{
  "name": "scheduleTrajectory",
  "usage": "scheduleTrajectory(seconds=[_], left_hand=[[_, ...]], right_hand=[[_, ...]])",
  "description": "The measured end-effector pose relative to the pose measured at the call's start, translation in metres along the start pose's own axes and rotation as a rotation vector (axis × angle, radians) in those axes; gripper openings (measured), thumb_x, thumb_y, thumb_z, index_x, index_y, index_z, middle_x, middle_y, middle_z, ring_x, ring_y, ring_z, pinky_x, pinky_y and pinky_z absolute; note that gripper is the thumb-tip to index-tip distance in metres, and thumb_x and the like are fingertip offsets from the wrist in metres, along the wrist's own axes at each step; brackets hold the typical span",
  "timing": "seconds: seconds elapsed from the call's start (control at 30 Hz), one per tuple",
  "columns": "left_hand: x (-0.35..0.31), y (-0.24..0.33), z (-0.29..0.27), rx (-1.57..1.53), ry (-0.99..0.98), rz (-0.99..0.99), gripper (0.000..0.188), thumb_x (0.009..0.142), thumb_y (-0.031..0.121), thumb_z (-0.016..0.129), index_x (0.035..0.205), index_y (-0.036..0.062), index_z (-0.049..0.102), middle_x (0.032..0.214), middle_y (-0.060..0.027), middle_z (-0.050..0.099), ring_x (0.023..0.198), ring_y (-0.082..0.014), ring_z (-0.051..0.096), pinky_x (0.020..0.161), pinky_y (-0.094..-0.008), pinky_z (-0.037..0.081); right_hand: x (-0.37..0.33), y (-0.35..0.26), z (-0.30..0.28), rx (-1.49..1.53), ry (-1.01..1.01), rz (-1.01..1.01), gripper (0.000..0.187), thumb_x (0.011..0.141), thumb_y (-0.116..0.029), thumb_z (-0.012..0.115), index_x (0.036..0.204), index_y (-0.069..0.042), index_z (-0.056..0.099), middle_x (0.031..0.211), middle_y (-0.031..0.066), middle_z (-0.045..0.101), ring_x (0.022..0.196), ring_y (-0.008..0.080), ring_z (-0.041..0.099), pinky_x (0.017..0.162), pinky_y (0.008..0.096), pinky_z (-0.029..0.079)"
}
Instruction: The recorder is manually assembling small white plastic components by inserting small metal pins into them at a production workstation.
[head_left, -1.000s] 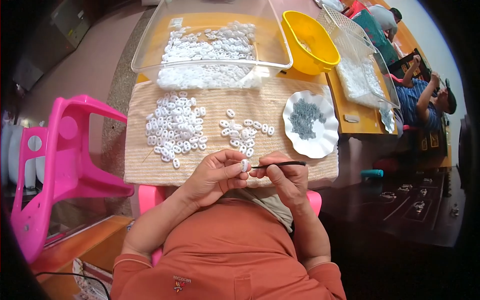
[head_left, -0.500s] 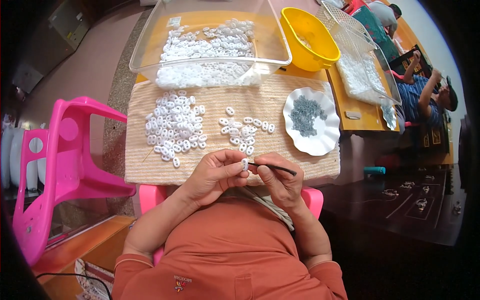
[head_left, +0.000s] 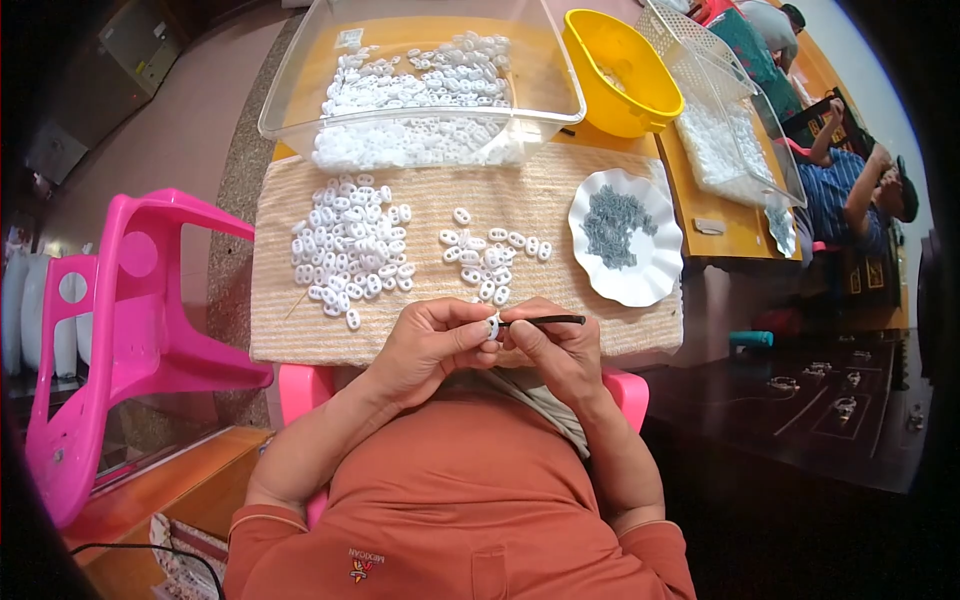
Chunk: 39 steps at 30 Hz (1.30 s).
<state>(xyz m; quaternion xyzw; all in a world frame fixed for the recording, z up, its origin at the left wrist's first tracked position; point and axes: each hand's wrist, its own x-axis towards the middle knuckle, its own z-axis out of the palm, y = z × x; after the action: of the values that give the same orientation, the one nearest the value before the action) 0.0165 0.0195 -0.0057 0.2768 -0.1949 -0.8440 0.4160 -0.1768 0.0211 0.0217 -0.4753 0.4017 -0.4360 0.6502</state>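
A: What do the hands hold?
B: The left hand (head_left: 432, 345) pinches a small white ring (head_left: 493, 326). The right hand (head_left: 556, 352) grips a thin dark tool (head_left: 545, 320), its tip touching the ring.
A: And beyond them?
B: White pieces (head_left: 350, 252) on the woven mat (head_left: 520, 195).

A small pale rectangular label (head_left: 349, 38) sticks to the far-left inside corner of the clear plastic tub (head_left: 300, 95) at the desk's far edge. No packages, signs or screens show.
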Motion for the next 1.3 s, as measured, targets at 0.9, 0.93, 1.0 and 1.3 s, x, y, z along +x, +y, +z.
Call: scheduleTrajectory(seconds=[0.9,0.93,1.0,1.3], left_hand=[[-0.001,-0.001,0.008,0.127,0.068,0.032,0.019,0.09,0.005,0.061,0.107,-0.0021,0.061,0.094,-0.0105,0.067,0.081,-0.0149,0.066,0.073,-0.0276,0.057],[-0.001,0.0,0.008,0.12,0.063,0.036,0.018,0.09,0.005,0.061,0.107,-0.0019,0.061,0.094,-0.0104,0.066,0.081,-0.0148,0.066,0.073,-0.0276,0.057],[0.0,0.0,0.008,0.116,0.062,0.034,0.019,0.09,0.005,0.061,0.107,-0.0016,0.061,0.094,-0.01,0.066,0.081,-0.0148,0.066,0.073,-0.0275,0.057],[0.0,0.0,0.005,0.033,0.051,0.057,0.018,0.09,0.004,0.06,0.108,0.0002,0.06,0.093,-0.0094,0.066,0.08,-0.0152,0.066,0.074,-0.028,0.057]], right_hand=[[0.001,0.002,-0.008,-0.169,-0.027,0.037,0.018,0.095,-0.011,0.056,0.099,0.005,0.063,0.083,0.0079,0.066,0.078,0.0121,0.064,0.07,0.0222,0.051],[0.001,0.001,-0.008,-0.169,-0.027,0.036,0.018,0.095,-0.011,0.056,0.099,0.005,0.063,0.083,0.0079,0.066,0.078,0.0121,0.064,0.07,0.0222,0.051],[0.001,-0.001,-0.007,-0.152,-0.033,0.061,0.019,0.094,-0.012,0.057,0.1,0.005,0.063,0.084,0.0078,0.066,0.078,0.0116,0.064,0.071,0.0216,0.051],[-0.002,0.002,0.004,0.005,0.084,0.033,0.019,0.094,-0.011,0.058,0.102,0.005,0.063,0.087,0.0095,0.068,0.078,0.0129,0.065,0.07,0.0227,0.052]])
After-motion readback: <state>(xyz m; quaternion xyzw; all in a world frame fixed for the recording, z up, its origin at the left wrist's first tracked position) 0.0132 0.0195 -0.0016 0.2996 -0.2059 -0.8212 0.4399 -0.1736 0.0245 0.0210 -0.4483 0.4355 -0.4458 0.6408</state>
